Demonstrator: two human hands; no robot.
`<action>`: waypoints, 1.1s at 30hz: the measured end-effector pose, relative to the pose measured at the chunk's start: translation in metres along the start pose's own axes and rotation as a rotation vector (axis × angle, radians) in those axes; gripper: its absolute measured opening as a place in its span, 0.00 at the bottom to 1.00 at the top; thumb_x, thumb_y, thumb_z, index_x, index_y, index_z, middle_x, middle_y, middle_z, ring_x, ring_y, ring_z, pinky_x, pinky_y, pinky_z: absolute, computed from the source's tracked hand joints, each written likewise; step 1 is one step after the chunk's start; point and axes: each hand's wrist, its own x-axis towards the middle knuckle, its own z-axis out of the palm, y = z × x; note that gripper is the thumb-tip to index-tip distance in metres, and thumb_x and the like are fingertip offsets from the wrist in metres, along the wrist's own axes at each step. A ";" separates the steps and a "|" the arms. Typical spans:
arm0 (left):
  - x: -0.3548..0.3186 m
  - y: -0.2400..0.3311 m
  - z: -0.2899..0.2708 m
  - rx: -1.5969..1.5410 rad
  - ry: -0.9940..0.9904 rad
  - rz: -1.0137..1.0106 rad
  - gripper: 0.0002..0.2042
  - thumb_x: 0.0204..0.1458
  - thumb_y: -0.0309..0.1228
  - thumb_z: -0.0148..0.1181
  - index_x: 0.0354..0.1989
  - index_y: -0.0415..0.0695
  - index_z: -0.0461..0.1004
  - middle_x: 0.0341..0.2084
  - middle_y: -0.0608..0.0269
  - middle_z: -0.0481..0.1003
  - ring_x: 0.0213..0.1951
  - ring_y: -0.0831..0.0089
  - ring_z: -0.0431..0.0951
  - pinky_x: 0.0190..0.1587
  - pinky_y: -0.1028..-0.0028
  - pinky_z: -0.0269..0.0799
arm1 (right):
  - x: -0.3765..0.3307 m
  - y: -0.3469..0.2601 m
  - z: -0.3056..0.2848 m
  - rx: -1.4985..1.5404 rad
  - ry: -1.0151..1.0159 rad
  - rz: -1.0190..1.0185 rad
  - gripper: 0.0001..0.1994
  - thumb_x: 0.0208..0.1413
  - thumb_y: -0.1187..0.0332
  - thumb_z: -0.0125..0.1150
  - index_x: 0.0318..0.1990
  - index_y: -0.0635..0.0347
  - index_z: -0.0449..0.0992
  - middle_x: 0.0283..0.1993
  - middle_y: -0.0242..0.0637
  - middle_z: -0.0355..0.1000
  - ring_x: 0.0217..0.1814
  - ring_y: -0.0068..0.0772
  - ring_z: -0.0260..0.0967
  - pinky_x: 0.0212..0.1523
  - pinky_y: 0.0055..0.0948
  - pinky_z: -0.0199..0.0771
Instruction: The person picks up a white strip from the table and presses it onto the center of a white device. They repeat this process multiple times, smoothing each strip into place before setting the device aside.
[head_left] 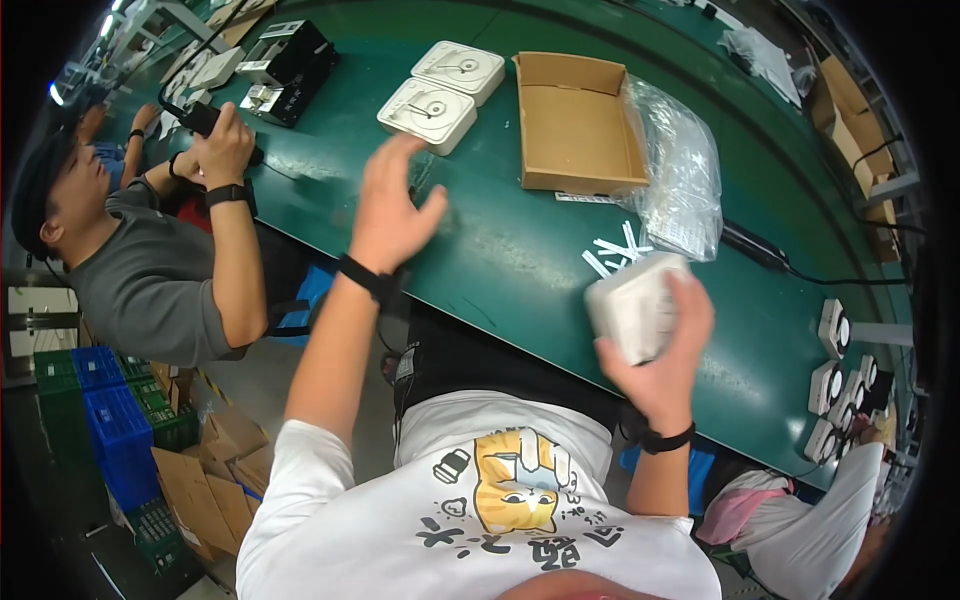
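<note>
My right hand [668, 350] is closed around a white rounded-square device [632, 305], held tilted above the table's front edge and blurred by motion. My left hand [393, 212] reaches over the green table with thumb and fingers apart, holding nothing. Its fingertips are nearest to a white square device [427, 112] with a round disc and a small arm, like a miniature record player; whether they touch it I cannot tell. A similar device [459, 68] lies right behind that one. White strips [617, 250] are scattered just beyond the device in my right hand.
An open cardboard tray [580, 125] stands mid-table beside clear plastic bags [680, 170]. A black handheld tool with a cable [755, 245] lies to their right. More white devices [832, 385] sit far right. At left, a co-worker grips a black tool [205, 120] near a black machine [290, 75].
</note>
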 end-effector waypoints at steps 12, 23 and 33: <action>-0.010 0.032 0.009 0.285 -0.250 0.127 0.38 0.56 0.38 0.80 0.77 0.44 0.77 0.72 0.44 0.77 0.75 0.40 0.74 0.83 0.39 0.63 | -0.021 0.076 -0.051 -0.387 0.399 0.284 0.24 0.64 0.65 0.84 0.66 0.54 0.85 0.73 0.50 0.78 0.77 0.55 0.74 0.79 0.51 0.73; -0.050 0.060 0.006 0.010 -0.139 -0.123 0.36 0.54 0.37 0.85 0.73 0.44 0.80 0.76 0.42 0.74 0.75 0.36 0.74 0.80 0.43 0.68 | 0.124 0.042 0.048 0.009 -0.388 -0.150 0.09 0.61 0.71 0.83 0.48 0.59 0.92 0.51 0.42 0.85 0.58 0.52 0.82 0.63 0.45 0.82; -0.059 0.080 -0.008 -0.320 -0.184 -0.277 0.22 0.58 0.32 0.83 0.61 0.43 0.86 0.70 0.44 0.83 0.69 0.43 0.82 0.72 0.53 0.78 | 0.118 0.055 0.062 0.149 -0.310 -0.175 0.08 0.64 0.70 0.82 0.46 0.62 0.90 0.48 0.39 0.83 0.54 0.45 0.81 0.59 0.40 0.80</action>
